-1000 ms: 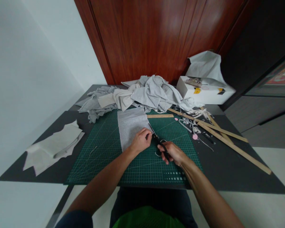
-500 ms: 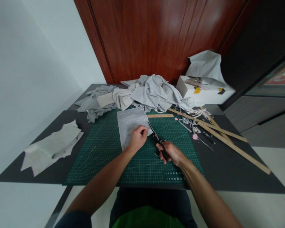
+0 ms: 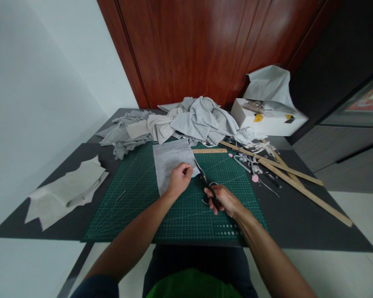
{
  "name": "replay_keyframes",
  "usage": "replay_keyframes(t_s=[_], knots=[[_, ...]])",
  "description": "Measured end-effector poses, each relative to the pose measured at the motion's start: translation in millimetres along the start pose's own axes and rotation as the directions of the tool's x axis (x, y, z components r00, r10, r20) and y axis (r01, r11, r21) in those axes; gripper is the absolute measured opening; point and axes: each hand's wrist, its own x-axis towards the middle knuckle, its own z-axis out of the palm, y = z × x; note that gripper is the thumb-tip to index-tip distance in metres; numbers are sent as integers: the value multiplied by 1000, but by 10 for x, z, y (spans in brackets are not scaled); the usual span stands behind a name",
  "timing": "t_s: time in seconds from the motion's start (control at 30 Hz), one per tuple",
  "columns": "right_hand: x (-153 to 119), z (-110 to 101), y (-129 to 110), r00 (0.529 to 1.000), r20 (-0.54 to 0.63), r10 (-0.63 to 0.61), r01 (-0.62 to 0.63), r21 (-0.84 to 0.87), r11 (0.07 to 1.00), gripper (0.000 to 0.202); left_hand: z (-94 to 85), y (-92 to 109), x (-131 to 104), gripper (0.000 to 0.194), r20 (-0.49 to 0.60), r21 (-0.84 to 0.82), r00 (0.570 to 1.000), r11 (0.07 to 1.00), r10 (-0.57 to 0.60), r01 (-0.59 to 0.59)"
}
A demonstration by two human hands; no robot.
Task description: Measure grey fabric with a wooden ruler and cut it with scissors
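A piece of grey fabric lies flat on the green cutting mat. My left hand rests over its lower right part, fingers curled closed on the cloth near the right edge. In my right hand is a pair of black-handled scissors, the fingers wrapped round the handles. The blades point up and left and lie along the right edge of the fabric, close to my left fingertips. Whether the blades are parted is too small to tell.
Crumpled grey and cream cloth is heaped along the back. A wooden ruler lies beyond the scissors. Long wooden strips and cords lie right, before a white box. Folded pale fabric lies left.
Both hands, the scissors and the fabric stay almost where they were. The whole view has shifted very slightly.
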Motion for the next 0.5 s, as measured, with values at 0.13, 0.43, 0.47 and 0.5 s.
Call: replay_keyframes(t_s=[0.13,0.43,0.47,0.5], knots=[[23,7,-44,1000,2,7,-7,26,1000,33,9,-11,-5,17,6,-20,1000,1000,-8,9],[30,-1,-35,1000,-12,18,-19,-9,1000,33,8,-27,-2,17,-6,-61,999,997,-53,52],[36,-8,-32,1000,-11,20,-20,-3,1000,33,7,-25,-1,16,-4,-68,998,996,-59,58],[43,-13,-33,1000,-9,23,-23,8,1000,33,7,-22,1,16,-2,-78,998,995,-66,65]])
